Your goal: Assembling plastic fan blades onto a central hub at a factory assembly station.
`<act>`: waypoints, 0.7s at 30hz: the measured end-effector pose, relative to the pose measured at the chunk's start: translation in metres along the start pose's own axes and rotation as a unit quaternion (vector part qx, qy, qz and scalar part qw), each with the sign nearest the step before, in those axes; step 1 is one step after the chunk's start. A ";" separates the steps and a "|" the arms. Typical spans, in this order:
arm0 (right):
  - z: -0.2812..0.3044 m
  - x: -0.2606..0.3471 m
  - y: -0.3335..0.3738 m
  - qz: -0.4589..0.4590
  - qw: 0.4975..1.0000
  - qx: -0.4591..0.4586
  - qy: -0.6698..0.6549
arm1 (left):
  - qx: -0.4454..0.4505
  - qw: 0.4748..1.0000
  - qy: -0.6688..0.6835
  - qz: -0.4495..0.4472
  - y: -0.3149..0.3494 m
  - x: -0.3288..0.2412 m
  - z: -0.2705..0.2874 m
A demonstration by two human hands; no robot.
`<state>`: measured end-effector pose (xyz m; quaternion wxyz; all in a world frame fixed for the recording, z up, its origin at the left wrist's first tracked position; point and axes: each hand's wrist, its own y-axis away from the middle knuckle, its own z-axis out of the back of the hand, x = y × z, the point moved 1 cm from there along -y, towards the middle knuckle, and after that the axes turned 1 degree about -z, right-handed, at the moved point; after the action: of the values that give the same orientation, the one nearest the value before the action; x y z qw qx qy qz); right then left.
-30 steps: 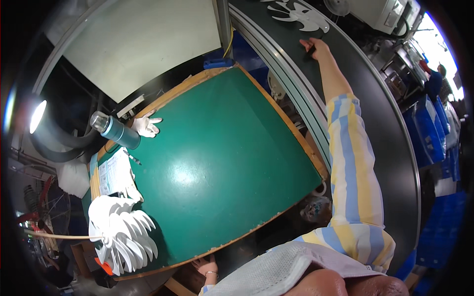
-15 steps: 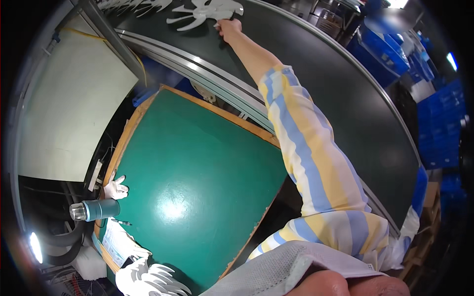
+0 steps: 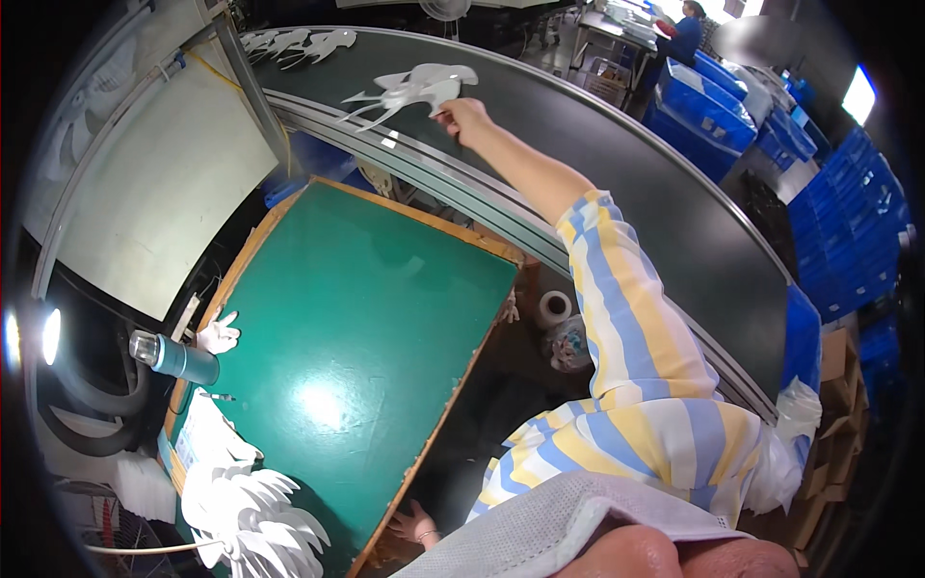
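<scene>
My right hand (image 3: 466,120), with the arm stretched far out over the dark conveyor belt (image 3: 617,183), pinches the edge of a white fan blade (image 3: 424,87) with several curved vanes. The blade is tilted; I cannot tell if it still touches the belt. Down at the near edge of the green-topped table (image 3: 366,299), my left hand (image 3: 416,526) has its fingers apart and holds nothing. A stack of white fan blades (image 3: 251,515) sits at the table's lower left corner.
Along the table's left side are a teal flask (image 3: 183,361), a white glove (image 3: 219,333), a pen (image 3: 218,396) and papers (image 3: 198,433). More white blades (image 3: 313,45) lie farther up the belt. Blue bins (image 3: 699,116) and a person (image 3: 686,34) are beyond it.
The view has shifted. My right hand has drawn the fan blade a little nearer and the blade is now more tilted. My left hand has come into view at the table's near edge.
</scene>
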<state>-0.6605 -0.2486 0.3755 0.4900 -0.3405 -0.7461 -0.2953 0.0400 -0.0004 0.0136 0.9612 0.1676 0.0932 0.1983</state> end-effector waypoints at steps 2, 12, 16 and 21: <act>-0.026 -0.003 0.053 0.019 0.999 0.022 0.037 | 0.004 0.994 0.017 -0.107 0.020 0.003 0.012; -0.003 -0.113 0.263 -0.147 0.929 0.321 0.109 | 0.013 0.777 0.397 -0.488 0.131 -0.157 0.221; 0.032 -0.193 0.329 -0.250 0.854 0.408 0.204 | -0.203 0.794 0.326 -0.471 0.092 -0.191 0.243; 0.061 -0.173 0.342 -0.241 0.766 0.509 0.310 | -0.189 0.907 0.040 -0.375 0.042 -0.208 0.196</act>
<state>-0.3703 -0.0357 0.2296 0.7086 0.2603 -0.6520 -0.0704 -0.1147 -0.1059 0.2332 0.9739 -0.0721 0.1481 -0.1563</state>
